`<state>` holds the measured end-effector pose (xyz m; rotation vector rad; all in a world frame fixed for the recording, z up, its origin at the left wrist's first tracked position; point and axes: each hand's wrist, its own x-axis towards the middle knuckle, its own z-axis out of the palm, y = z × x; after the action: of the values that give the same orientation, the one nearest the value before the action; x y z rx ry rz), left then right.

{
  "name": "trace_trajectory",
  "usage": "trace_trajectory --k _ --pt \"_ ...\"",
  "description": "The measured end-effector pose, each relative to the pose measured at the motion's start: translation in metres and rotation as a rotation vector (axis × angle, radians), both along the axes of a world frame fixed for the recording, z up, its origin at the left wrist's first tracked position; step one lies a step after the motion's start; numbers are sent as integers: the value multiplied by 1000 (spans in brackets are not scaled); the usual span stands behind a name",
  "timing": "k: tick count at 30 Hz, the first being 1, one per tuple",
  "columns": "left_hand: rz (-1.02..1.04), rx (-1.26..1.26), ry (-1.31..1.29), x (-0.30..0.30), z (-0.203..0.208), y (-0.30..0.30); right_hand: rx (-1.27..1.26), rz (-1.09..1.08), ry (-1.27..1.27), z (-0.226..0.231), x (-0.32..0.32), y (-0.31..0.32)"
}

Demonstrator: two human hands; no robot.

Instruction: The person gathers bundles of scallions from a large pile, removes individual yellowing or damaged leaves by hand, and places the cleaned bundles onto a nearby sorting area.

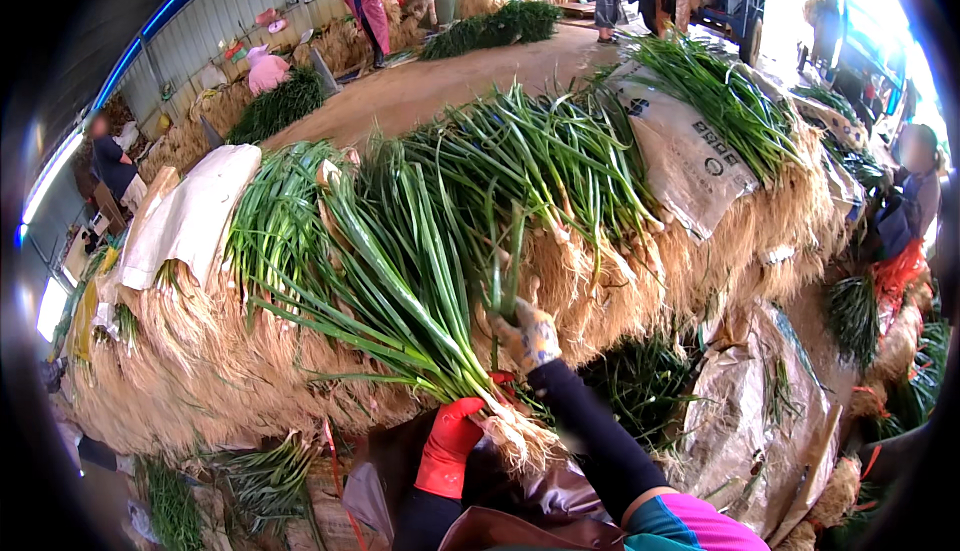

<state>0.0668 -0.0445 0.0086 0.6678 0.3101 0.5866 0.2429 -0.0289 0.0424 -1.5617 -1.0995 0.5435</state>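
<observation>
A loose bunch of green onions (425, 291) slants up and left from my left hand (450, 448). In a red rubber glove, that hand is closed around the bunch low down, just above its pale, stringy roots (517, 436). My right hand (530, 336), in a pale patterned glove, is closed right of the bunch, at the front of the heap. A few blurred green onion stalks (507, 266) stand up from its fingers; their lower ends are hidden. Behind both hands lies a long heap of green onions (540, 151), leaves on top and roots hanging down the front.
Pale sacks (195, 213) cover the heap's left part, and another sack (690, 156) lies at its right. Below right is a crumpled sheet (745, 421). People stand or crouch farther off, one in a red apron (368, 9). A vehicle (735, 1) stands at the back right.
</observation>
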Motion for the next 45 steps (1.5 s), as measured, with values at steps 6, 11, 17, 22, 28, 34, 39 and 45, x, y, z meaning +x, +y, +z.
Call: trace_trajectory --k 6,11,17,22,28,34,39,45 --pt "-7 -81 -81 -2 -8 3 -159 107 440 -25 -4 -71" --pt "21 -130 -238 2 2 3 -730 865 -1068 -32 41 -124" --pt "-7 -113 -288 19 19 1 -90 -295 -825 56 76 -45" --pt "-31 -13 -348 29 26 13 -136 -342 -916 71 64 -6" --pt "-93 -9 -366 36 27 6 -70 -523 -978 51 80 3" --pt "-102 -12 -453 40 37 13 -45 -245 -850 44 58 -30" --pt "-243 -911 -768 42 33 12 27 314 -626 12 50 -90" --pt "-19 -59 -364 33 27 9 176 -348 -706 61 120 3"
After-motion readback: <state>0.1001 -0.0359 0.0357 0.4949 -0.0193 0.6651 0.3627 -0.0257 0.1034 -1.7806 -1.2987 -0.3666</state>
